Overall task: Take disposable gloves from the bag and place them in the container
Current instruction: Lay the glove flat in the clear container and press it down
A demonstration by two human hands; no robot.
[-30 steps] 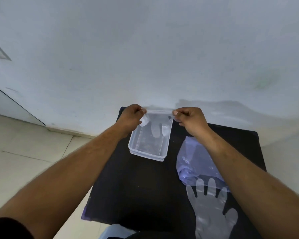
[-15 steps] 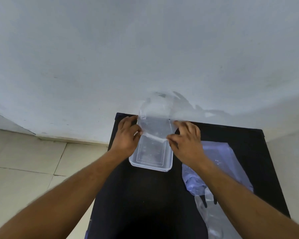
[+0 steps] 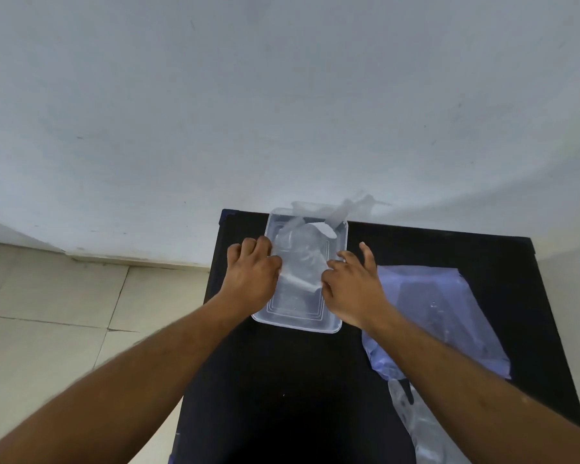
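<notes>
Pressing glove [image 3: 302, 262] inside container [image 3: 295, 324], both hands [image 3: 253, 276] at rims

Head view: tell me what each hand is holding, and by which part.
Both hands hold one clear disposable glove over the container. The left hand pinches its left edge, the right hand its right edge; its far end drapes over the container's back rim.

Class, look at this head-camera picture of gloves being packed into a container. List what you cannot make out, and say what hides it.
- How many gloves lie in the container: clear film on clear plastic.
- Whether each hand, left hand and right hand, pinches the glove or only presses it: fingertips hidden.
- What remains in the bag: the right forearm crosses it.
- The second glove on the table: cut off by the bottom edge.
</notes>
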